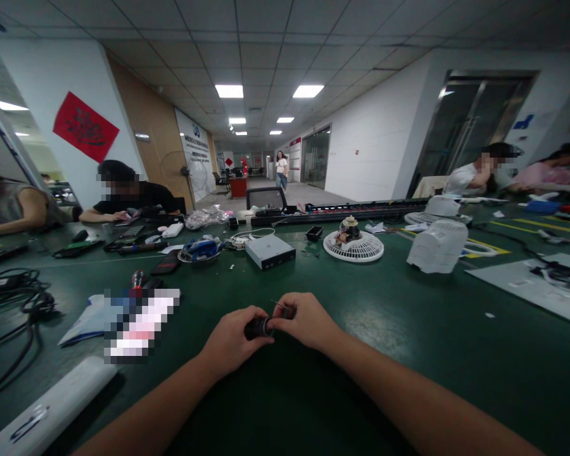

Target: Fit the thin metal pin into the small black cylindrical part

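My left hand (235, 342) is closed around a small black cylinder (258, 328) with a pale ring near its right end. It is held just over the dark green table, in front of me. At that right end the fingers of my right hand (299, 320) are pinched together, thumb against the rim. Between these fingers is a small dark piece with a thin light sliver (279, 305) sticking out to the left. My fingers hide most of both parts, so their exact kind cannot be made out.
Beyond my hands lie a silver optical drive (270, 253), a round white fan grille (354, 246) with a motor and a white plastic housing (437, 247). Black cables (19, 297), a pale packet (92, 318) and a long white casing (52, 405) lie left. Other people sit around the table.
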A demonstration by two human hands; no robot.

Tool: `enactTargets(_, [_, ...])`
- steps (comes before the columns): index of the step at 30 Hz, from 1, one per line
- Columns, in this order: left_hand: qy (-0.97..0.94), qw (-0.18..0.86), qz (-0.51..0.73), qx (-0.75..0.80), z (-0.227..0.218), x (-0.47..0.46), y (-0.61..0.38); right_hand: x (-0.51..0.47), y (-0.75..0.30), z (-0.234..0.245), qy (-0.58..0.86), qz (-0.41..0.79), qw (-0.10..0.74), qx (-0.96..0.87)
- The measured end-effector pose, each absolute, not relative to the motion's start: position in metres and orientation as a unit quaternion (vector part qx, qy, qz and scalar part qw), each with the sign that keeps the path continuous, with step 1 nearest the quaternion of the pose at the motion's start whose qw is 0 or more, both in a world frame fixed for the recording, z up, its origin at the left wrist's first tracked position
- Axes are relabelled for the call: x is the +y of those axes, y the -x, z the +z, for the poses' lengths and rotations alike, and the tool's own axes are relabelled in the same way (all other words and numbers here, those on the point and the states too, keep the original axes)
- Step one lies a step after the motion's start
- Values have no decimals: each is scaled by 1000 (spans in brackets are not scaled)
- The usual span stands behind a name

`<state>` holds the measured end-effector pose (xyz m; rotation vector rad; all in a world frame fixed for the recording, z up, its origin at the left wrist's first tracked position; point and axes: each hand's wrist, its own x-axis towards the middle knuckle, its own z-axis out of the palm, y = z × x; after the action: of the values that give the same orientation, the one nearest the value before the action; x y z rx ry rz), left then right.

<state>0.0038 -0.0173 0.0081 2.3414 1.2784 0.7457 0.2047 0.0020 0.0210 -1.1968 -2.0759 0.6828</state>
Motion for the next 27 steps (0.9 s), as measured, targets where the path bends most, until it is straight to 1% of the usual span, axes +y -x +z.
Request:
enactTargets(5, [-840,179,277,431,6,-16,-1,-2,-203,25,458,226,301,-805])
enactTargets(9, [-842,177,292,418,4,-15,2,-2,-203,24,495,244,280,-785])
enactTargets(14, [-833,177,298,431,7,-14,-2,-6,-198,20,497,243,267,-789])
enactTargets(17, [-813,166,298,471,9,-12,-6,-5,-199,22,496,207,269,-799])
enactTargets(22, [-759,140,296,562,6,-8,-1,2,-213,35,490,90,190,-846])
enactTargets(24, [-753,147,297,569,6,-7,0,3,-216,39,467,84,175,-863])
enactTargets(27, [-777,163,288,535,7,-9,-1,3,-216,40,439,83,167,-879])
